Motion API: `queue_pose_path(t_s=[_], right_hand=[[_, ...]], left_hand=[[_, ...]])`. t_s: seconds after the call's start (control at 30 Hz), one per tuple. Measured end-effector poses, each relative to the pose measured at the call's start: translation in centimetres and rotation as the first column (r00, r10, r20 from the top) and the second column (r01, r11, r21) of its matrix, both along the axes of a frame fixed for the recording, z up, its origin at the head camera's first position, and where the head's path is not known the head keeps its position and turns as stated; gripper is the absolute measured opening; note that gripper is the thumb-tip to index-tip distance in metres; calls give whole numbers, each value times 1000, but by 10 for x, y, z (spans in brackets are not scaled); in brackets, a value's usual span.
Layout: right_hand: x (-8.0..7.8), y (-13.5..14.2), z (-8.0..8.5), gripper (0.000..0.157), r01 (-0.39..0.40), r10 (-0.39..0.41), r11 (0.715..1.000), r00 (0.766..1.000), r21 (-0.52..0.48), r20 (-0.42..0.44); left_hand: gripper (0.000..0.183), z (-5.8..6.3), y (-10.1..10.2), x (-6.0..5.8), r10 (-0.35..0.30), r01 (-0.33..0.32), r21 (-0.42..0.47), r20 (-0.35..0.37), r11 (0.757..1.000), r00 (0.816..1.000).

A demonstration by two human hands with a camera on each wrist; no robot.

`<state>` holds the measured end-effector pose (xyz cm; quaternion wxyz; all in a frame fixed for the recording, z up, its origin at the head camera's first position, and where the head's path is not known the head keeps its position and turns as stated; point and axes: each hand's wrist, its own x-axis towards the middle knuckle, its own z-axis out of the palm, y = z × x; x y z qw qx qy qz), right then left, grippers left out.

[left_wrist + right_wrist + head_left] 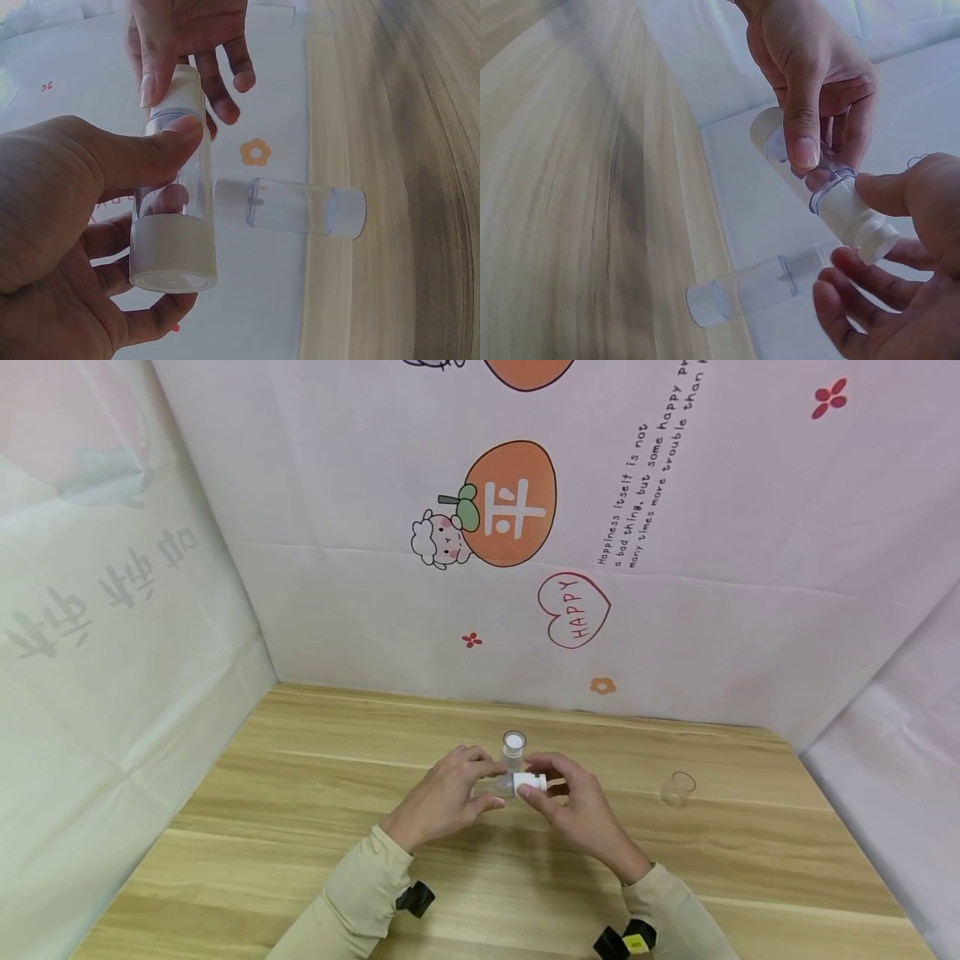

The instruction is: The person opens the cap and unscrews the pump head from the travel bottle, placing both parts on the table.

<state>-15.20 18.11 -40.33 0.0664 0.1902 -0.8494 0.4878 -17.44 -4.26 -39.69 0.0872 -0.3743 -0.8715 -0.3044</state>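
Observation:
A clear cylindrical pump bottle [172,251] with a white base and white top is held in the air, lying roughly sideways in the head view. My left hand [450,789] grips its clear body, thumb on one side and fingers round the other. At the opposite end my right hand [573,797] pinches the white pump top [845,214] between thumb and fingers. Just behind stands a second bottle [513,762] of the same sort, upright on the table. The right wrist view shows that second bottle [751,289] below the hands.
A small clear cap [677,790] rests on the wooden table [300,860], to the right of my right hand. White printed cloth [360,627] rises along the table's back edge and at both sides.

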Motion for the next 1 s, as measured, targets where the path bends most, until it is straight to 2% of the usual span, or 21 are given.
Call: queue_pose_path(t_s=[0.17,0.27,0.77,1.0], right_hand=[[-2,3,-1,32,-9,4,999,995,51,105],[-2,4,-1,27,-31,23,998,990,53,136],[-2,4,1,26,-102,101,995,992,10,75],[-3,4,-1,26,-106,106,994,994,-2,26]], left_hand=[[37,0,0,0,-3,3,-1,-5,1000,1000],[37,0,0,1,-5,5,0,3,1000,1000],[36,0,-1,0,0,0,-3,22,1000,1000],[37,1,-2,-1,-11,10,5,30,1000,999]])
